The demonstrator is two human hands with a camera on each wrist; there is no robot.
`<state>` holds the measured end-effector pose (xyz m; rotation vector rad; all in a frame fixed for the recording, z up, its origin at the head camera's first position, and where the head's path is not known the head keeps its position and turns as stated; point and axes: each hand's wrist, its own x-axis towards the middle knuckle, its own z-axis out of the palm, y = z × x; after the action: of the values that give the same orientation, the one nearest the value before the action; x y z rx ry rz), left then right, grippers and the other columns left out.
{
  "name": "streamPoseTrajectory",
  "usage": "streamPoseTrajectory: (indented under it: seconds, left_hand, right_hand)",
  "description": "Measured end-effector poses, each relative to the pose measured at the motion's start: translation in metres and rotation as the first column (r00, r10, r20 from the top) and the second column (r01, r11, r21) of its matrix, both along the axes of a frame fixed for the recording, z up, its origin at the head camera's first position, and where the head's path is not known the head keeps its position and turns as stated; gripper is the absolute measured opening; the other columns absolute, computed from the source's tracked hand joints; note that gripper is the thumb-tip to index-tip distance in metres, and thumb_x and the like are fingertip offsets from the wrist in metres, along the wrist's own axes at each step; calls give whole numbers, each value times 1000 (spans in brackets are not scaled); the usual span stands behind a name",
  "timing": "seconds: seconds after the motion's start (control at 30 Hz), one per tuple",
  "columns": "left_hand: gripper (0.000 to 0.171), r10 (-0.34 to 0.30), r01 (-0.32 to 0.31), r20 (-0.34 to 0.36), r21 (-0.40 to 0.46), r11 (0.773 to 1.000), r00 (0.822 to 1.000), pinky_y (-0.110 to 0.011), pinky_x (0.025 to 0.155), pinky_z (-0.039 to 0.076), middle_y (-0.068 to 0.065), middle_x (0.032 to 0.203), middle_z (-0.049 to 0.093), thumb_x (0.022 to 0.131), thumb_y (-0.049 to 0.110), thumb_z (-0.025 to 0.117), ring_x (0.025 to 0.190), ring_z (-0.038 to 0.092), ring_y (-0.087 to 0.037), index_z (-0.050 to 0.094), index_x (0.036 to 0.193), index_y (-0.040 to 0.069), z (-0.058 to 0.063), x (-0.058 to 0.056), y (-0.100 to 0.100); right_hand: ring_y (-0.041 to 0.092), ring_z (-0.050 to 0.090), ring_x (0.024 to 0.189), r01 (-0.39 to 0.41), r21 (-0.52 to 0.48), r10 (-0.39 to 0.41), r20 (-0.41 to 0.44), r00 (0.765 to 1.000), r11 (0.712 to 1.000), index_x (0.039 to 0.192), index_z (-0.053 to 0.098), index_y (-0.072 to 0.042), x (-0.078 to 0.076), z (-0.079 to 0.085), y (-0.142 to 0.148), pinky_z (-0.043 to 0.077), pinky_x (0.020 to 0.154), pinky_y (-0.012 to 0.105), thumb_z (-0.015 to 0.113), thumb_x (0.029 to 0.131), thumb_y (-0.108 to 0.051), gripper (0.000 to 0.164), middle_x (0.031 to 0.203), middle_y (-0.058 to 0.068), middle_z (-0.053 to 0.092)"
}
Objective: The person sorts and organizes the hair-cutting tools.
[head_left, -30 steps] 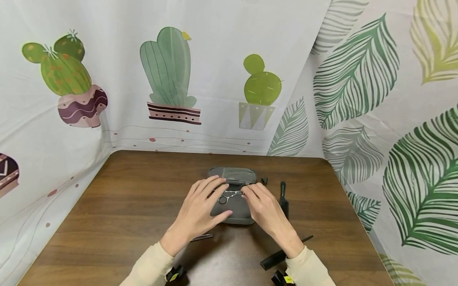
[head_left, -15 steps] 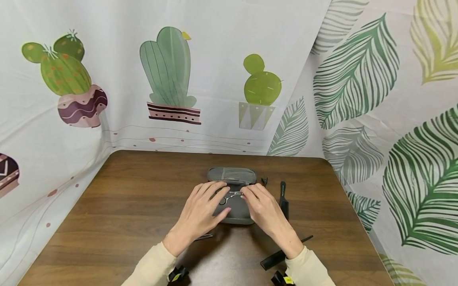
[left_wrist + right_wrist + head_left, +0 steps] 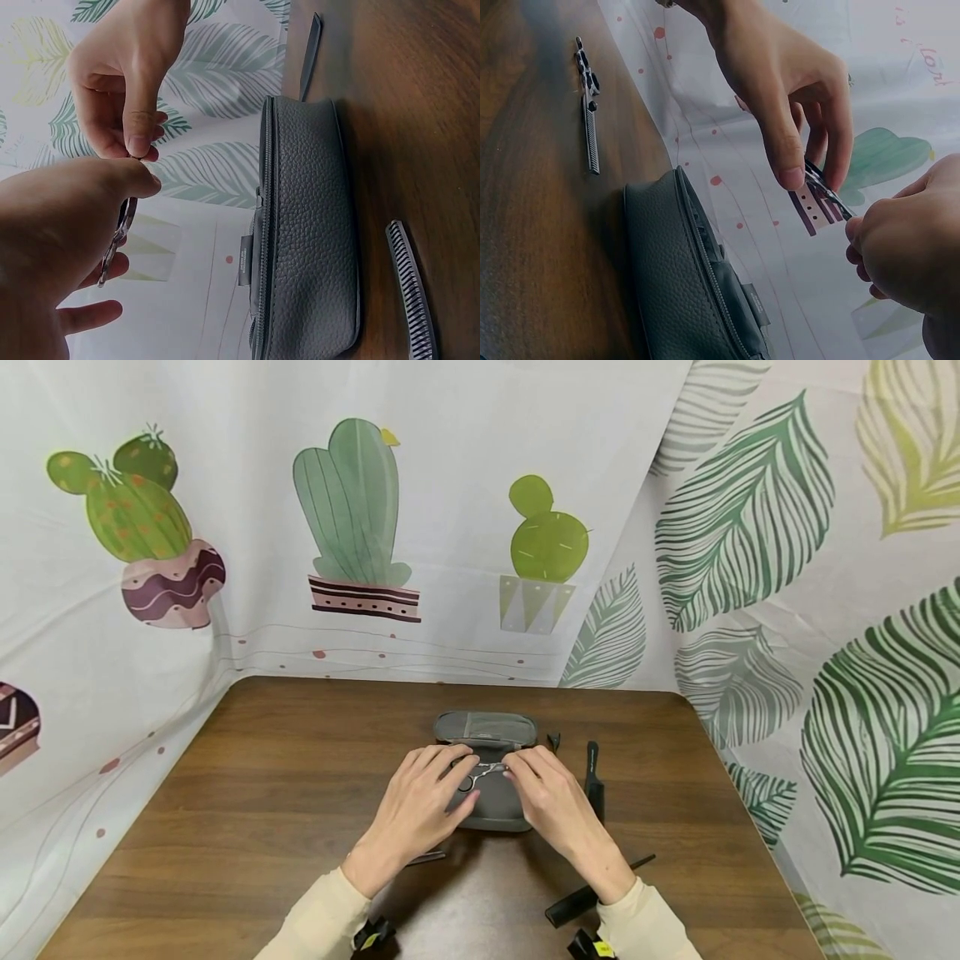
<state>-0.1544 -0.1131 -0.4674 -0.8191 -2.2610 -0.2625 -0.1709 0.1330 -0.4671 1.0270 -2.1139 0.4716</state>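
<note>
A pair of silver scissors [image 3: 487, 768] is held in the air above the grey case [image 3: 501, 810], its blades toward the right. My right hand [image 3: 555, 793] pinches the blade end between thumb and fingers; most of the blades are hidden there. My left hand [image 3: 416, 797] is at the handle end, fingers relaxed and spread, with the finger rings between thumb and fingertips. In the right wrist view the scissors [image 3: 821, 184] cross the gap of the left hand [image 3: 787, 97]. The unzipped case stands beneath both hands, lid tipped back.
Thinning scissors [image 3: 590, 124] with a toothed blade lie on the table left of the case. Right of it lie a black comb [image 3: 595, 785] and a small black object [image 3: 553, 741]. A second black comb [image 3: 573, 906] lies under the right forearm. Printed curtains stand behind the table.
My left fingers have lowered and drawn in closer round the scissors' finger rings. The right hand has barely moved and keeps its pinch on the blades.
</note>
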Motion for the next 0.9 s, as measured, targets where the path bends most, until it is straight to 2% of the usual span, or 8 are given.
streamPoseTrajectory:
  seconds: [0.33, 0.57, 0.9]
  left_hand:
    - [43, -20, 19, 8, 23, 1000, 1000, -40, 97, 65, -5, 129, 78, 88, 24, 95, 112, 75, -26, 79, 127, 11, 0, 1, 0]
    - [44, -28, 28, 1, 16, 999, 1000, -40, 99, 66, -7, 128, 79, 89, 24, 96, 111, 75, -26, 79, 126, 10, 0, 1, -1]
    - [46, -29, 30, -30, 1, 1000, 999, -40, 93, 67, -11, 122, 82, 85, 27, 100, 105, 78, -27, 79, 120, 8, 0, 2, -2]
  right_hand:
    - [20, 72, 97, -5, 4, 5, -7, 1000, 1000, 118, 76, -1, -2, -3, -1, 64, 86, 30, 81, 101, -1, 17, 109, 7, 77]
    - [20, 72, 97, 3, 15, -2, -16, 1000, 1000, 118, 77, 0, -2, -3, 0, 64, 86, 31, 86, 95, 0, 24, 109, 7, 77]
    - [20, 72, 96, 2, 24, -1, -20, 1000, 1000, 116, 76, -4, -1, -2, 0, 62, 84, 34, 86, 96, -2, 23, 109, 5, 78]
